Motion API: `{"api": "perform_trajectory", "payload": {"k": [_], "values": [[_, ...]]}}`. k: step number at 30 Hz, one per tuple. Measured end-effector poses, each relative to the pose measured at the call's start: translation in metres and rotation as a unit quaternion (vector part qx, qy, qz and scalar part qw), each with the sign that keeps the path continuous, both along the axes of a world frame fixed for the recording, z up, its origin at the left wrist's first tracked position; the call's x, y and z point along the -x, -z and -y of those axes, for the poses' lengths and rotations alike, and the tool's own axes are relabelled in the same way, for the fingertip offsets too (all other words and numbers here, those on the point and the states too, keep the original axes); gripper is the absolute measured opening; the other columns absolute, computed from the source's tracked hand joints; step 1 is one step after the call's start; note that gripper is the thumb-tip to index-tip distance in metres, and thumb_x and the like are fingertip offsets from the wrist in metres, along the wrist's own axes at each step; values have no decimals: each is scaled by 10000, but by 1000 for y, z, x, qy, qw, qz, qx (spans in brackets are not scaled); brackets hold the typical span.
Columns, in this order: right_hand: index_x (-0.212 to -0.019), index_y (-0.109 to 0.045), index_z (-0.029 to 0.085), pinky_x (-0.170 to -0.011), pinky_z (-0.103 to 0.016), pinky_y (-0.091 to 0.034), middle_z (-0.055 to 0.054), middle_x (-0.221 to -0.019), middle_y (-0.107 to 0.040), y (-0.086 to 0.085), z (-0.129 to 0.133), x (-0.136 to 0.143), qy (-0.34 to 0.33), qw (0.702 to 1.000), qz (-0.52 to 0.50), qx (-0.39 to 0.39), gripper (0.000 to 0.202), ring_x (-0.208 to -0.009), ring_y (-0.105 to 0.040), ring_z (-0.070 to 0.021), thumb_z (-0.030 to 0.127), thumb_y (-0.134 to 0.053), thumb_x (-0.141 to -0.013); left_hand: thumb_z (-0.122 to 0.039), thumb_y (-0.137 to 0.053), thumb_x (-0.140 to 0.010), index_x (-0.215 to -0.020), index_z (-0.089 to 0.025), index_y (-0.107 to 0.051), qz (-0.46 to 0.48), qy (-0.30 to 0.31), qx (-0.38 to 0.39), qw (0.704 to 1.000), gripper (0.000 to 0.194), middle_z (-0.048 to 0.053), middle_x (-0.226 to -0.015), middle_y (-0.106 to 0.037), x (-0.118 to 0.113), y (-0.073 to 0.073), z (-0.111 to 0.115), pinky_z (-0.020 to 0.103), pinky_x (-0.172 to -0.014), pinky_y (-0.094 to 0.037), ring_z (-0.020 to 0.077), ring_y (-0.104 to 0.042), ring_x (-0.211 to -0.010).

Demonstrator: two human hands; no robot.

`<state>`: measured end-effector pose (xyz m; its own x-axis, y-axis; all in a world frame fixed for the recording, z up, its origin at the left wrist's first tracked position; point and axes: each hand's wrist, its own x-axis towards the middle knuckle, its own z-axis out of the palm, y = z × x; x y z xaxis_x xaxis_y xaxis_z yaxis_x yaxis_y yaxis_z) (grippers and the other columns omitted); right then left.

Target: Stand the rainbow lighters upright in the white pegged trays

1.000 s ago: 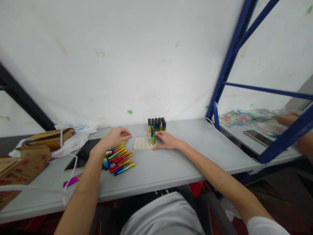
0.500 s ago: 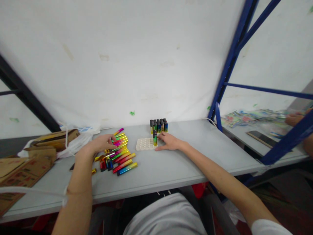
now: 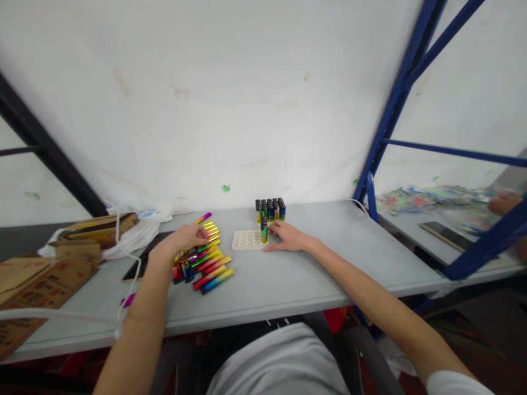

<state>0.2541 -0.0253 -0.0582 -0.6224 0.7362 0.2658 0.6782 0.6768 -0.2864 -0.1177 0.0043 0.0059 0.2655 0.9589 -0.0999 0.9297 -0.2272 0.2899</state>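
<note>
Shiny slim sticks [image 3: 211,264] lie in a loose pile at the left, their metallic colours running from red, blue, green or magenta into yellow. Right of them sits a pale tray [image 3: 244,240] with rows of round recesses; a short row of dark-topped pieces [image 3: 264,230] stands upright at its right end. A larger block of similar pieces [image 3: 270,210] stands farther back. The grey table [image 3: 329,263] meets a scuffed white wall [image 3: 247,109], with a blue frame [image 3: 381,120] at right. The left hand [image 3: 188,238] bends over the pile, fingers curled narrow; whether it grips a stick cannot be told. The right hand [image 3: 286,237] rests beside the tray's right end, thumb and fingers spread wide.
</note>
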Motion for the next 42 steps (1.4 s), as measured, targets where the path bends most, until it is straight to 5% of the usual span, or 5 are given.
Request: {"api": "perform_trajectory", "payload": {"k": [7,19,27,36,42], "values": [[-1261,-647,115,-955,-421,-527,-165,-1173,-655,2,0,0,4,1000,-10,-1,679,-1040,-630,-301,627,-788,-837,-399,-622,-720,-764,-211,-622,-26,27,-23,999,193,53,-744,-703,-8,-1,5,316,-648,-448,245,-650,-722],[-1210,-654,101,-907,-399,-529,-154,-1114,-645,-3,2,1,4,1000,2,-1,662,-981,-623,-290,643,-770,-848,-626,-689,-819,-1045,-167,-754,298,73,-165,937,516,69,-837,-759,-49,-34,29,300,-665,-488,218,-664,-739],[-1192,-661,103,-895,-388,-528,-148,-1107,-646,0,1,1,6,1000,4,-6,665,-978,-625,-280,657,-771,-841,-748,-506,-881,-891,-199,-548,448,53,-32,892,551,60,-805,-705,-78,-24,39,348,-735,-555,219,-683,-784],[-1263,-640,108,-917,-398,-532,-163,-1172,-643,0,2,0,1,1000,-7,-3,684,-1025,-632,-289,629,-784,-844,-647,-390,-957,-794,-234,-499,212,73,-176,958,457,-15,-680,-554,-93,-12,43,307,-683,-402,190,-524,-689],[-1259,-643,124,-923,-393,-530,-151,-1160,-646,1,2,-1,3,1000,-14,1,659,-1033,-635,-284,609,-798,-841,-622,-324,-946,-615,-246,-392,285,11,-149,947,506,-13,-559,-448,-90,-12,41,317,-584,-340,178,-451,-593]]}}
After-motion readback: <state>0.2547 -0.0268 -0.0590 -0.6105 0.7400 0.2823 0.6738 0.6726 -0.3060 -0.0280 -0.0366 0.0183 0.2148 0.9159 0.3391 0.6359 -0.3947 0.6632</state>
